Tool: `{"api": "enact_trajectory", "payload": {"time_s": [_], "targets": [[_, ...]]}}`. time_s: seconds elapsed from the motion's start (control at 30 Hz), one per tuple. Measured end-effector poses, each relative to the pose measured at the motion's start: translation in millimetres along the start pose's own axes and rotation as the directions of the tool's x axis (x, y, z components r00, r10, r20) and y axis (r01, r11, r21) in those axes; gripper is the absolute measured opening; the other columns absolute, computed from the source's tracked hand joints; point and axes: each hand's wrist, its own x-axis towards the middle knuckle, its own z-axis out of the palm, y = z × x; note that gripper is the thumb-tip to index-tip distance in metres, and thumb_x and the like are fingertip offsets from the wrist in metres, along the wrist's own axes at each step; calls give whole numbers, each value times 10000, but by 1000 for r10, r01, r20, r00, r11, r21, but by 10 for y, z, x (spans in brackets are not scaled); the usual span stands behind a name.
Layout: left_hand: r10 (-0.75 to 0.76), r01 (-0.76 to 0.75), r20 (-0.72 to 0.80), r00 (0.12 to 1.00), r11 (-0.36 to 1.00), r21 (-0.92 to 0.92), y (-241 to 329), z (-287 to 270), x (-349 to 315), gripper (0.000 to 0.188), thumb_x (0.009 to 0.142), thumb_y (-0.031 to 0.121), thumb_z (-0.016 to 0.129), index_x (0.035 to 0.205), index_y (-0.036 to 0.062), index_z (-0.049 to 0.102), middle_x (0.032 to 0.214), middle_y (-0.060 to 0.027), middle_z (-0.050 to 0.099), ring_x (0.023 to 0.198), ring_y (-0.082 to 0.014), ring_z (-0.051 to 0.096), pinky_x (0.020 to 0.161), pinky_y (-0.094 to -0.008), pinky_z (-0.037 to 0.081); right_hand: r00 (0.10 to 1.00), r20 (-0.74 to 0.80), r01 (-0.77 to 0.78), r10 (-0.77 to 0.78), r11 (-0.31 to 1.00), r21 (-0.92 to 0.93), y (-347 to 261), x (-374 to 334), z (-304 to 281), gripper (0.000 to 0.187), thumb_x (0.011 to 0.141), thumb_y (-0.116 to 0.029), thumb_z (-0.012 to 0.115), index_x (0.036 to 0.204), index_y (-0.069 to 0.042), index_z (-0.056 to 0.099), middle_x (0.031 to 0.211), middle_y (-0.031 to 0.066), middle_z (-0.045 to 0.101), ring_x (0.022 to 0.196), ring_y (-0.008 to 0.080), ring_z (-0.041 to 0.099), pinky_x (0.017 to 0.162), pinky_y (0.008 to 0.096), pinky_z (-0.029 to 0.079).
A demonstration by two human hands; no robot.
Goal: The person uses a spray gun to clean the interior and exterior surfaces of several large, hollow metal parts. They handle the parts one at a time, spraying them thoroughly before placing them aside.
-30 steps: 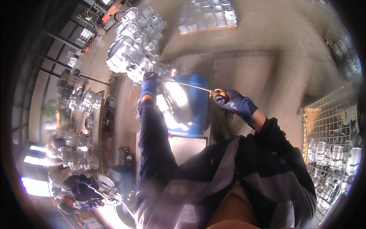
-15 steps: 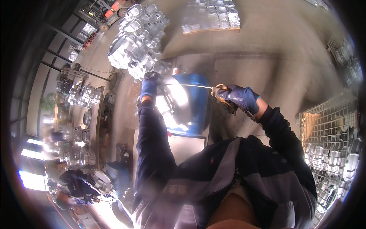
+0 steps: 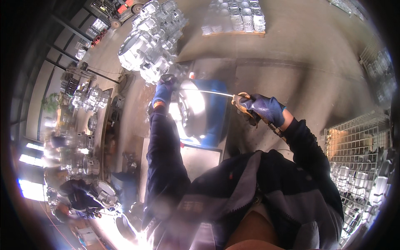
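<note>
My right hand (image 3: 264, 109), in a blue glove, is closed round the tan handle of an air blow gun (image 3: 241, 100). The gun's long thin pale nozzle (image 3: 208, 91) runs left over a blue drum (image 3: 217, 110) toward my other hand. My left hand (image 3: 165, 88), also gloved, is reached out with its fingers curled at the near edge of the stacked silver metal castings (image 3: 152, 46). What those fingers hold is hidden. Below the nozzle, a round metal casting (image 3: 193, 112) lies in strong glare on the drum.
At the right stands a wire mesh cage (image 3: 354, 141) holding metal parts. A loaded pallet (image 3: 233, 34) is on the floor ahead, and a forklift (image 3: 118, 10) is at the far left. A bench (image 3: 103, 125) with castings runs along the left; another person (image 3: 79, 196) bends over a casting there.
The view has shifted slightly. My left hand and the nozzle's far end sit a little higher; my right hand keeps its grip on the air blow gun.
</note>
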Motion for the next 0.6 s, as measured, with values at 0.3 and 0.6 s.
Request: {"api": "enact_trajectory", "payload": {"time_s": [0.3,0.6], "targets": [[-52,52,6,999,998,31,76,87,77,252,875,246,681,1059,79,642,866,-12,654,716,-122,579,650,-285,471,999,-21,26,-24,996,91,132,-11,-101,402,942,-391,529,1133,-42,591,771,-6,569,624,76,548,548,228,454],[-73,72,-14,997,997,-14,0,55,73,215,871,205,681,1043,91,624,838,-6,648,686,-118,563,622,-281,465,991,42,-130,126,988,85,64,-13,-76,358,950,-391,510,1129,-91,588,741,13,565,585,96,566,521,218,463]]}}
